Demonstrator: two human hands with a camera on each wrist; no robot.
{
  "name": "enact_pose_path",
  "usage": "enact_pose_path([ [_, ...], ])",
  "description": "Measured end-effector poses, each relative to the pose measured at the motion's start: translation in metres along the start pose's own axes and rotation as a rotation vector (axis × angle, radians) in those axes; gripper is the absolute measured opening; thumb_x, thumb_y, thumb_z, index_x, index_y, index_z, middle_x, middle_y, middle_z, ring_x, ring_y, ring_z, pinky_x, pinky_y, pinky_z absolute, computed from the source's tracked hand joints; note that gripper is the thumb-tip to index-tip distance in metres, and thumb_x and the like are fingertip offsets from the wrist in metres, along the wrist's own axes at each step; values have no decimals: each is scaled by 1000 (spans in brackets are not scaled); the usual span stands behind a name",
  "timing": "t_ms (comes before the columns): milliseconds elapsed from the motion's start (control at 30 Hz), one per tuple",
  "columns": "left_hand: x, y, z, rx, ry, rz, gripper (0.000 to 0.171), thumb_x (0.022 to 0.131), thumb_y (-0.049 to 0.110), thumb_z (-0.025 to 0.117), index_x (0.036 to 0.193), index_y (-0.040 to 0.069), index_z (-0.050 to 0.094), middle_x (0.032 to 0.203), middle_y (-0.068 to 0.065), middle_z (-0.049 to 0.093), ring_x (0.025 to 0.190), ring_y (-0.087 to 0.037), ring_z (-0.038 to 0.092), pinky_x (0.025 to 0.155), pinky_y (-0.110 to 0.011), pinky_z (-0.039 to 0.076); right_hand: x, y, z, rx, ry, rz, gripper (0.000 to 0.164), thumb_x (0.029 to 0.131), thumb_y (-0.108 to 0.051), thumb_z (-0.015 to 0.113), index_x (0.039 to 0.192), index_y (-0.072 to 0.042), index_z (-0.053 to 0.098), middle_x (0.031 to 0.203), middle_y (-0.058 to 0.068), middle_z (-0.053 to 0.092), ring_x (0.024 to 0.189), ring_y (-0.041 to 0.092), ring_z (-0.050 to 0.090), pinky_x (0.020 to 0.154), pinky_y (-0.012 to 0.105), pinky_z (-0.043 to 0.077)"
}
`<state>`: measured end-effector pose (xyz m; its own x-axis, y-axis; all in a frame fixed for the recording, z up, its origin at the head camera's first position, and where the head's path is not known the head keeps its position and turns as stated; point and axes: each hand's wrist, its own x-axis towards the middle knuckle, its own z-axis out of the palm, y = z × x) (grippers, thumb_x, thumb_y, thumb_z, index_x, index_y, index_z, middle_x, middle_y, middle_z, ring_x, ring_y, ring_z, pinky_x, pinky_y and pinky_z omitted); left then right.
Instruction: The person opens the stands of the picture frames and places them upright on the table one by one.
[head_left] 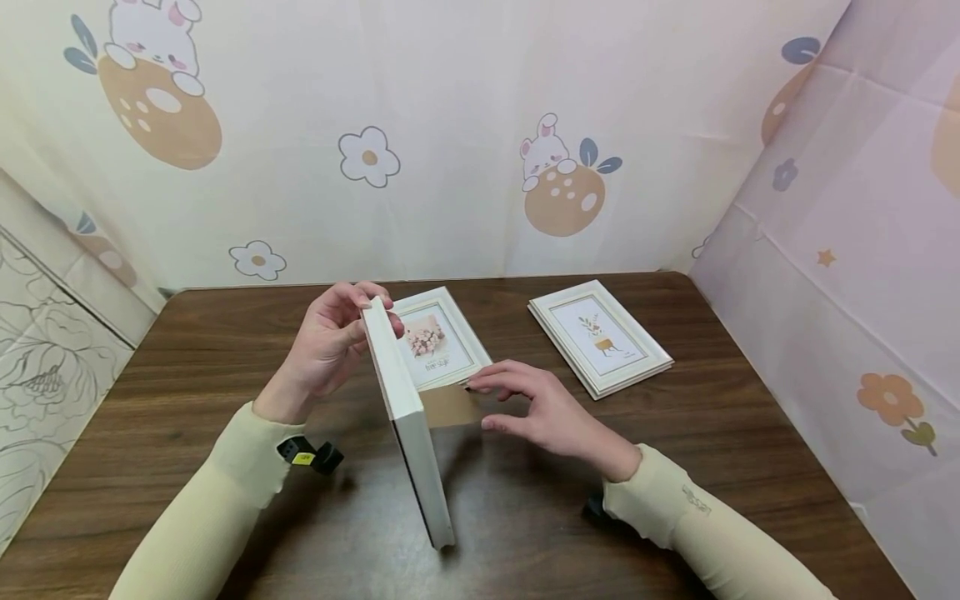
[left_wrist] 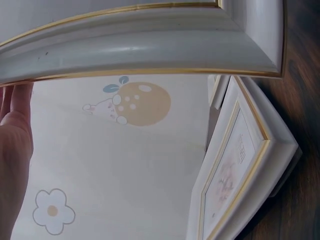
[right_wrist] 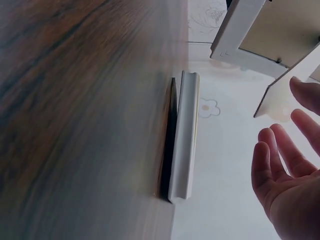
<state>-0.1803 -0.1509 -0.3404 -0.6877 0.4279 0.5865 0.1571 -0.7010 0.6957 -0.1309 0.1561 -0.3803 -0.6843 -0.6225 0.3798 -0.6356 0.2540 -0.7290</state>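
"Frame (head_left: 409, 417) first, the one in hand: where is it?"

"Near the middle of the head view, held on edge over the table (head_left: 525, 542). Its gold-lined white front faces nine o'clock, and a brown flap (head_left: 447, 407) juts from its back toward three."

"And the left hand (head_left: 330, 346)?"

"At about ten o'clock from the frame's middle. Thumb and fingers pinch the far upper corner, thumb on the near side, the others round the edge."

"The right hand (head_left: 543, 408)?"

"At three o'clock, by the flap's free end. The fingers are loosely spread and a little bent, with the thumb set apart from them."

"Is it touching the flap?"

"The tips come right up to it, but from these angles I can't tell whether they touch."

"What lies around?"

"A flower frame (head_left: 465, 340) at one o'clock, face up, just past the flap, with pink blooms in its print. At two o'clock, well apart from it, a sprig frame (head_left: 636, 364) lies face up and askew. At twelve, behind the table, hangs a pale curtain (head_left: 442, 225) with rabbits and daisies."

"Sleeves?"

"Cream sleeves (head_left: 213, 508) on both arms."
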Motion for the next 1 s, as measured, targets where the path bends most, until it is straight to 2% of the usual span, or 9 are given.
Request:
enact_pose_path([
  [200,-5,3,3,164,119,-15,15,88,7,72,101,12,67,113,-8,61,95,-18,64,73,-21,54,-6,1,-6,-15,36,11,40,81,-4,82,119,-9,69,124,4,66,105,20,64,82,37,55],
  [400,-13,10,3,251,220,-15,15,87,4,72,99,12,67,112,-7,62,94,-16,58,71,-20,51,-8,-17,-16,-10,69,27,37,79,9,79,113,-1,68,117,15,66,98,30,66,78,45,56],
  [567,-18,20,0,282,251,7,15,89,-4,67,99,7,67,111,-10,62,94,-18,58,72,-20,51,-10,-28,-25,7,77,58,35,80,12,76,113,3,67,113,17,66,96,33,66,77,49,56],
  [667,-22,26,-3,275,257,37,15,89,-8,66,100,1,66,112,-13,63,92,-18,59,68,-19,49,-15,-20,-28,23,81,99,34,83,10,74,115,2,67,113,15,66,95,28,67,78,50,56],
  [800,-26,34,-7,263,282,69,16,88,-10,66,101,-2,65,112,-14,64,90,-17,61,70,-19,51,-23,0,-33,12,83,151,34,87,6,72,119,-3,67,114,8,67,95,20,66,81,41,57],
  [867,-27,37,-9,250,288,86,17,88,-13,64,102,-4,65,112,-15,63,91,-18,62,72,-21,53,-24,-1,-37,0,90,169,33,88,6,72,119,-3,67,113,7,67,96,20,66,82,38,56],
  [1000,-29,43,-13,258,299,104,18,89,-17,61,104,-8,63,114,-17,63,92,-20,64,73,-23,54,-23,-13,-45,-25,116,204,30,88,10,69,117,1,67,111,12,68,97,27,66,82,36,56],
])
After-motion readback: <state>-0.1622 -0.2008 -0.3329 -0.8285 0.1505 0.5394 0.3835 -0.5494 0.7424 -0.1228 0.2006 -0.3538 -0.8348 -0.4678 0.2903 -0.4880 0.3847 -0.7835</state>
